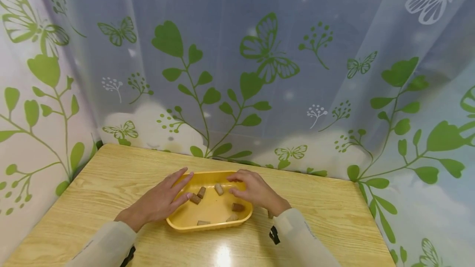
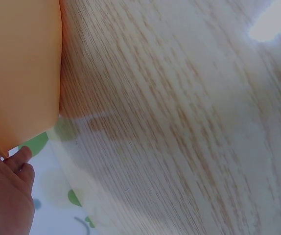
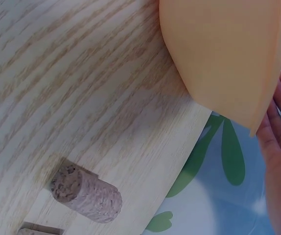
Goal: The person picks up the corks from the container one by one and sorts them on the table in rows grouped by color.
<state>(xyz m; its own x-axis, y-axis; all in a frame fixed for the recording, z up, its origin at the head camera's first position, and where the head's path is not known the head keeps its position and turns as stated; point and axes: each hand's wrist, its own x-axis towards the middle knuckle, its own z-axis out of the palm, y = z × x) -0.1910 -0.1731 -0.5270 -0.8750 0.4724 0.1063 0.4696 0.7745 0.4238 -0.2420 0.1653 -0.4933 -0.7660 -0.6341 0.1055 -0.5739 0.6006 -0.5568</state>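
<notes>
A yellow plastic tray (image 1: 208, 228) stands on the table with several corks in it. Two brown corks, one of them a cork (image 1: 194, 198), lie near my left fingertips. A paler cork (image 1: 219, 189) lies toward the far side, and a dark cork (image 1: 238, 207) is at the right. My left hand (image 1: 157, 201) reaches over the tray's left end, fingers extended and apart. Over the right end is my right hand (image 1: 257, 190), its fingers loosely bent and holding nothing. Whether either hand touches the rim cannot be told.
On the wooden table (image 1: 315, 217), a cork (image 3: 86, 193) lies outside the tray by my right wrist, with part of another cork (image 3: 35, 231) beside it. A curtain (image 1: 222, 73) printed with leaves and butterflies hangs along the table's back edge.
</notes>
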